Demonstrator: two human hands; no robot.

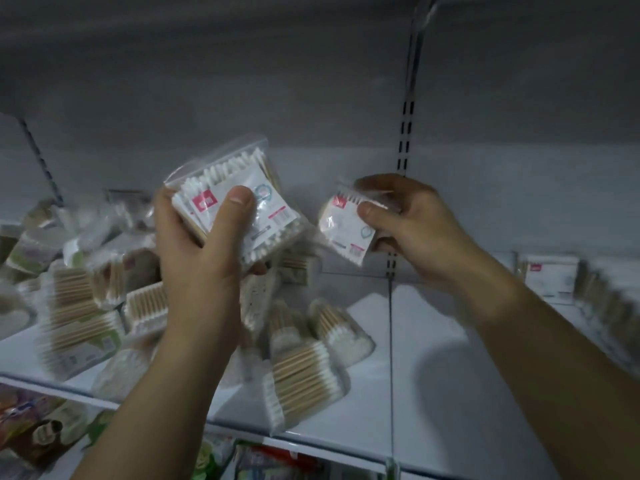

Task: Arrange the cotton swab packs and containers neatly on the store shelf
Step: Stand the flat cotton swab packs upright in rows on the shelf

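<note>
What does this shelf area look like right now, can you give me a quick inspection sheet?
Surface: white shelf, dimly lit.
Job's things: swab packs lie in a jumbled pile on the left.
Clutter: nothing seen.
Hands: left hand grips a stack of packs; right hand pinches one small pack, both above the shelf.
Cables: nothing seen.
Surroundings: white box far right; slotted rail behind; colourful goods on the shelf below.

Grey back panel (pixel 242 98), slotted upright (pixel 406 133) — dim light
</note>
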